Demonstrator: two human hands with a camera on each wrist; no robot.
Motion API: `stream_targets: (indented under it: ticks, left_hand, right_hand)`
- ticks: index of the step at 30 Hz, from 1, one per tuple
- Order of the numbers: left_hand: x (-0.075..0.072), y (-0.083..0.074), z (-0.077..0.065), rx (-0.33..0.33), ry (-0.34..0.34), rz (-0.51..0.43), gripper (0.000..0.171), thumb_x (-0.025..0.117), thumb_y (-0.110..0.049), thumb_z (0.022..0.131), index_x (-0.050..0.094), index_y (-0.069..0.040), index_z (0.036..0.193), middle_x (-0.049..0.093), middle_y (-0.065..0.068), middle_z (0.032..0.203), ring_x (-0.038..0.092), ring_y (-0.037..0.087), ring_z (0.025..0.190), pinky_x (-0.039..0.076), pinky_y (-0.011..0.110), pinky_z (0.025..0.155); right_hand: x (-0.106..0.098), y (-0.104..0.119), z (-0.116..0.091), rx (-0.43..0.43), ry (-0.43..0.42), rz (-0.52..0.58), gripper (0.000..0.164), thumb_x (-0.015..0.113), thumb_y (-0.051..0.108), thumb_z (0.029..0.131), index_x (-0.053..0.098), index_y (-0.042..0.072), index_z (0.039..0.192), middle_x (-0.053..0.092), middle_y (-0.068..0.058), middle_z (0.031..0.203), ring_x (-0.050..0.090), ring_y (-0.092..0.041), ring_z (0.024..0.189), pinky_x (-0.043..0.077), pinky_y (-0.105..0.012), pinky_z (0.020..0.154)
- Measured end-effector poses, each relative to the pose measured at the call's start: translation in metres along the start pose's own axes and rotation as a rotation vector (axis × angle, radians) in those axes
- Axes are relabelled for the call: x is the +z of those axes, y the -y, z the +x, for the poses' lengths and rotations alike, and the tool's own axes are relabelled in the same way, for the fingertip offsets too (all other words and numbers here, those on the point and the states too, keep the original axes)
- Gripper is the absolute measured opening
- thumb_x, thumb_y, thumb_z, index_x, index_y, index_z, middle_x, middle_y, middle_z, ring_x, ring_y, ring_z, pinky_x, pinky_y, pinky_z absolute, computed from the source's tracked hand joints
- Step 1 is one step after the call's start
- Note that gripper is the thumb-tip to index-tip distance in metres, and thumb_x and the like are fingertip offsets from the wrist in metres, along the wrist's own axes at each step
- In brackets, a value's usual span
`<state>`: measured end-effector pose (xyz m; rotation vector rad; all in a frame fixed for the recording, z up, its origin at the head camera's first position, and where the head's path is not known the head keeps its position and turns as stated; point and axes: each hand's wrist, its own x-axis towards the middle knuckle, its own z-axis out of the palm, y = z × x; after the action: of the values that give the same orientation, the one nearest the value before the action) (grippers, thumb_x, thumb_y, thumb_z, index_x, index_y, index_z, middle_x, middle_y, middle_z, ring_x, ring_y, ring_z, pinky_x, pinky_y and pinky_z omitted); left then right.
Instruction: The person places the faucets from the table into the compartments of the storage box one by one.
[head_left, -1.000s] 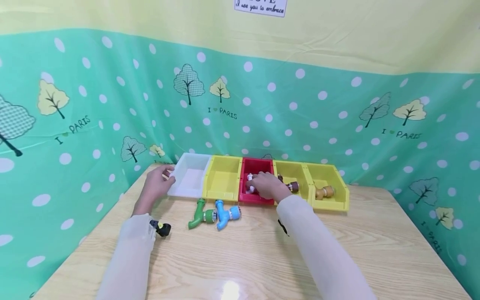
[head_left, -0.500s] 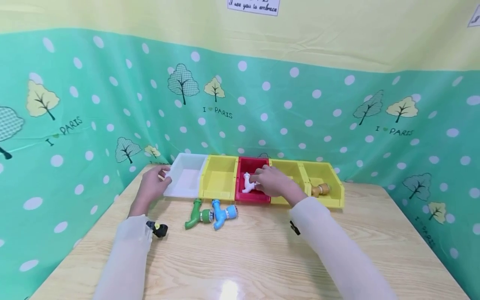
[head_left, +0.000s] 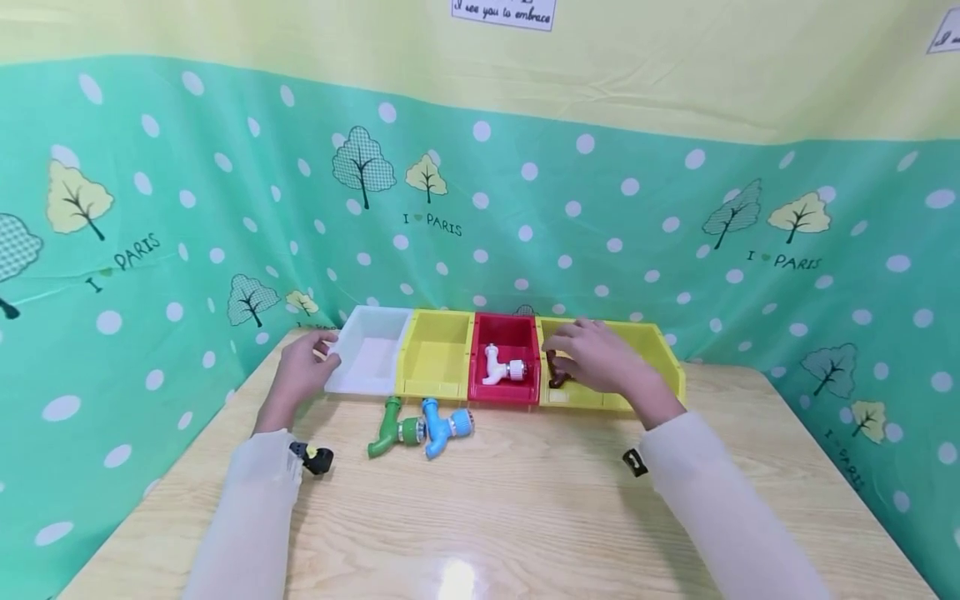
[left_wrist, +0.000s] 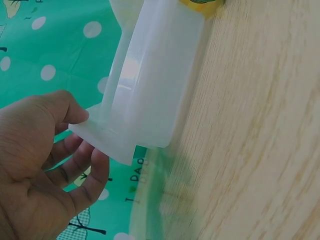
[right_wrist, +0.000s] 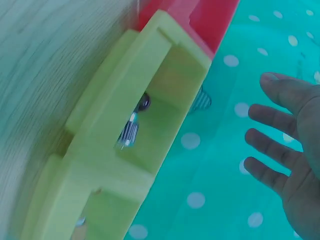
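My left hand pinches the end rim of a translucent white bin, thumb above and fingers under it in the left wrist view. My right hand hovers over the yellow bin beside the red one, fingers spread and holding nothing in the right wrist view. A dark brown faucet lies in that yellow bin, partly hidden by the hand. In the red bin rests a white faucet with a ribbed knob. A tan faucet barely shows in the end yellow bin.
Another yellow bin joins the row between the white and red ones. A green faucet and a blue faucet lie on the wooden table before the row. A patterned curtain hangs behind and at both sides.
My right hand has let go of the white faucet in the red bin and moved right, over the neighbouring yellow bin. The left hand stays on the white bin; the view shifted slightly.
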<state>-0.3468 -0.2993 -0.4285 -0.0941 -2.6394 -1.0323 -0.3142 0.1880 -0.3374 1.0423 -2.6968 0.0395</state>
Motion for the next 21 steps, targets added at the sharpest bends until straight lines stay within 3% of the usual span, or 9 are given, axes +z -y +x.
stream_targets:
  ticks: [11,21]
  left_hand:
    - [-0.001,0.003,0.000,0.000,0.015,-0.014,0.036,0.059,-0.012,0.099,0.059,0.002,0.132,0.061,0.022,0.113,0.062,0.036,0.096,0.055,0.046,0.080]
    - [-0.001,0.003,0.002,-0.007,0.001,-0.030,0.037,0.060,-0.012,0.098,0.059,0.002,0.132,0.062,0.022,0.114,0.062,0.036,0.096,0.055,0.045,0.080]
  right_hand:
    - [0.005,-0.037,-0.055,0.028,-0.143,0.054,0.024,0.072,0.009,0.095,0.073,0.011,0.118,0.071,-0.010,0.114,0.063,-0.036,0.109,0.050,-0.055,0.094]
    - [0.009,-0.069,-0.111,0.296,-0.135,0.257,0.026,0.064,0.016,0.102,0.069,0.002,0.123,0.067,-0.021,0.120,0.062,-0.042,0.107,0.051,-0.059,0.087]
